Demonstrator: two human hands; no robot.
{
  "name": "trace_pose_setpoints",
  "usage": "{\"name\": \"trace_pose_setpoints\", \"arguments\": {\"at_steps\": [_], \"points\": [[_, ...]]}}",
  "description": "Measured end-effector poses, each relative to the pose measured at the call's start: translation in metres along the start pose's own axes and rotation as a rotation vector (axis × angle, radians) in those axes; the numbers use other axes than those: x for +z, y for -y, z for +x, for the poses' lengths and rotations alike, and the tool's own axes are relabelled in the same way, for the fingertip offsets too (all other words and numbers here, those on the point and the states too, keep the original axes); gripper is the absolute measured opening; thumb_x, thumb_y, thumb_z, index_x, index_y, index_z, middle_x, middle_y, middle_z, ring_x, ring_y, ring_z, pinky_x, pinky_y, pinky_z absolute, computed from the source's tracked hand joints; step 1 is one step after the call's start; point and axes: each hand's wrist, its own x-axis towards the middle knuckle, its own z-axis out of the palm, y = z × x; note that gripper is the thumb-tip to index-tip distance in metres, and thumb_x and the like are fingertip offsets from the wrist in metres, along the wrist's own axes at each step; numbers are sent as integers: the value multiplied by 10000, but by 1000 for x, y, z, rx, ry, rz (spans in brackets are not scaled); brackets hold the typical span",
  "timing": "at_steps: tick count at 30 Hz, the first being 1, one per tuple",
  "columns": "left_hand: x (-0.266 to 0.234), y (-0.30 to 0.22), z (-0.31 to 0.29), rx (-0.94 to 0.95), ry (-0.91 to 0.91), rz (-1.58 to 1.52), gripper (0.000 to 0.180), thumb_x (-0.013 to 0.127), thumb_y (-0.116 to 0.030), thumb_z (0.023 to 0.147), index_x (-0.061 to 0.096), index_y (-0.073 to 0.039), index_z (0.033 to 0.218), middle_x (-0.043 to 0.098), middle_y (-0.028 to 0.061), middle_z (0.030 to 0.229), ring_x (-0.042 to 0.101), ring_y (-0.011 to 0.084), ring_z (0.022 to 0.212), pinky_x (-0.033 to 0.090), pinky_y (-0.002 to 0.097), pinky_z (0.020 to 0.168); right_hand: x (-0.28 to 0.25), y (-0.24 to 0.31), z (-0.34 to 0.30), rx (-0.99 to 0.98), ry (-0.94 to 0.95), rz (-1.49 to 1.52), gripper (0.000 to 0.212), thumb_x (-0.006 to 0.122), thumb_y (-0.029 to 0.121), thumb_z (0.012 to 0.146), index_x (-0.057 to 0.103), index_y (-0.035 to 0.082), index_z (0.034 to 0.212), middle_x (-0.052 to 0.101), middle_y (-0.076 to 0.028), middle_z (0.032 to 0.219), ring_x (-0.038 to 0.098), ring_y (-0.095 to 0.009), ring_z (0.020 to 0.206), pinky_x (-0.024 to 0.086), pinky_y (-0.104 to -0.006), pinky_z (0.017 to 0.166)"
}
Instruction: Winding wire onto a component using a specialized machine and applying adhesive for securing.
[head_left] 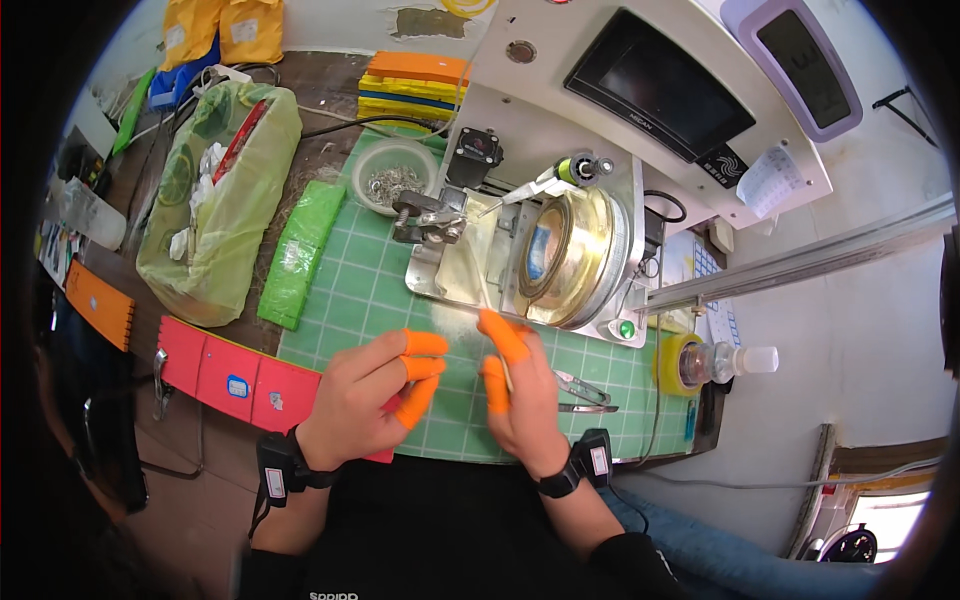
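Orange finger cots cover several fingertips of both hands. My left hand is held over the green gridded mat, its fingers curled toward the thumb; whatever is in the pinch, if anything, is too small to make out. In my right hand is a thin pale stick, its upper end pointing at the machine's metal base plate. On that plate are a small metal clamp, a large round golden disc and a pale pad. A slim white dispenser pen slants down toward the pad.
Left of the machine stand a bowl of small metal parts, a green wrapped block and a plastic-lined bin. A pink strip lies along the front left. Tweezers rest beside my right hand, near a clear bottle.
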Motion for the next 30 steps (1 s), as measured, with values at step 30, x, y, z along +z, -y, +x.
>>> {"name": "trace_pose_setpoints", "arguments": {"at_steps": [30], "points": [[-7, -4, -13, -13, -56, 135, 157, 796, -30, 877, 714, -22, 1011, 736, 92, 1135, 737, 278, 891, 606, 350, 724, -69, -41, -39, 154, -286, -300, 504, 426, 262, 1134, 546, -27, 1529, 583, -217, 1522, 525, -388, 1423, 361, -466, 1209]]}}
